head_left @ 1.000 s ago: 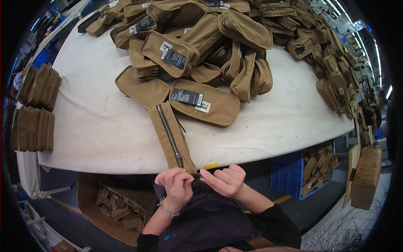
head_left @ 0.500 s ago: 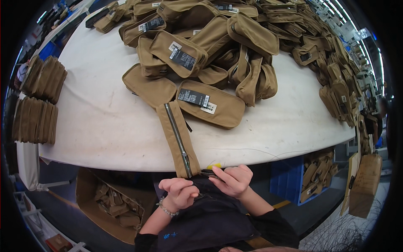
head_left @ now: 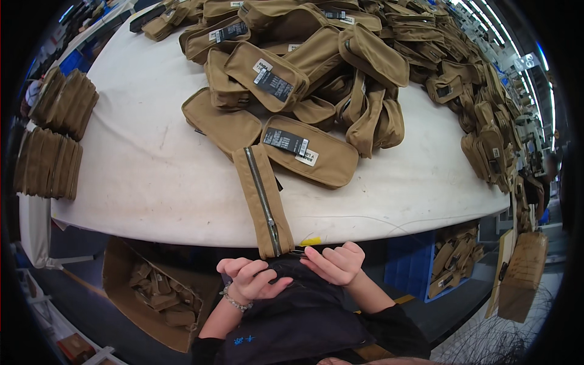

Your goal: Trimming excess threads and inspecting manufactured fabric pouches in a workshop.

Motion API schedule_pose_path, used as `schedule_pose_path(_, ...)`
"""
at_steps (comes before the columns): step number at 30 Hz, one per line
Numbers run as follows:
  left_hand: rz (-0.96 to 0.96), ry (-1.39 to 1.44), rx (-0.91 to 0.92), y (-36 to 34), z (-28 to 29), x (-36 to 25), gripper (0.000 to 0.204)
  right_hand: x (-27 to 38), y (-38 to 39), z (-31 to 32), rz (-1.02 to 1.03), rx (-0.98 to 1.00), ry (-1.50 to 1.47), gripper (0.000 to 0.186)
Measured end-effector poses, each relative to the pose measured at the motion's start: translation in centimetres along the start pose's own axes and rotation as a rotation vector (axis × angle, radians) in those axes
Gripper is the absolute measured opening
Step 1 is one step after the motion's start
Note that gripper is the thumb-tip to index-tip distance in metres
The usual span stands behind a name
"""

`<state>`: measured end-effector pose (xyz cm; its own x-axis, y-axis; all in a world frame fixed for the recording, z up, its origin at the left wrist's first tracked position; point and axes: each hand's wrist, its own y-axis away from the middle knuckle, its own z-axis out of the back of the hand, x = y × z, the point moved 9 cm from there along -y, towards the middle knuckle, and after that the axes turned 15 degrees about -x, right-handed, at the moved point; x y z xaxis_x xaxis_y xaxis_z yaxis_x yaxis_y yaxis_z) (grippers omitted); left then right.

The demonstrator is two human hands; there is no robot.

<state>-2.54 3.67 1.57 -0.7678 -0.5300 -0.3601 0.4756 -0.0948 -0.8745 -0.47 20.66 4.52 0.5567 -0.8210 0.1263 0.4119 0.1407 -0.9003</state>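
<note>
A tan fabric pouch with a metal zipper stands on its side at the table's near edge, its lower end hanging slightly over. Just below that end is my left hand, wearing a beaded bracelet. Its fingers are half curled, the thumb apart from them, and nothing shows between them. My right hand is closed in a pinch on a small thin metal tool, whose tip points at the pouch's lower corner. The tool's kind is mostly hidden. Behind the pouch lies another tan pouch with a black tag.
A heap of tan pouches covers the far side of the white table. Pouch stacks stand at the left. Below the table are a cardboard box and a blue crate, both holding pouches. A yellow piece sits at the edge.
My left hand has drawn a little down and left, away from the pouch, its thumb parting from the fingers. My right hand keeps its pinch near the pouch's corner. The view has shifted slightly.
</note>
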Motion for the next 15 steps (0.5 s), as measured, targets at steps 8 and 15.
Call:
schedule_pose_path(8, -0.035, -0.138, 0.014, -1.6, -1.4, 0.6, 0.029, 0.0, 0.3, -0.5, 0.041, 0.026, -0.014, 0.032)
schedule_pose_path(15, 0.025, -0.139, 0.043, -1.1, -1.9, 1.2, 0.028, -0.5, 0.4, -0.7, 0.036, 0.012, -0.053, 0.037)
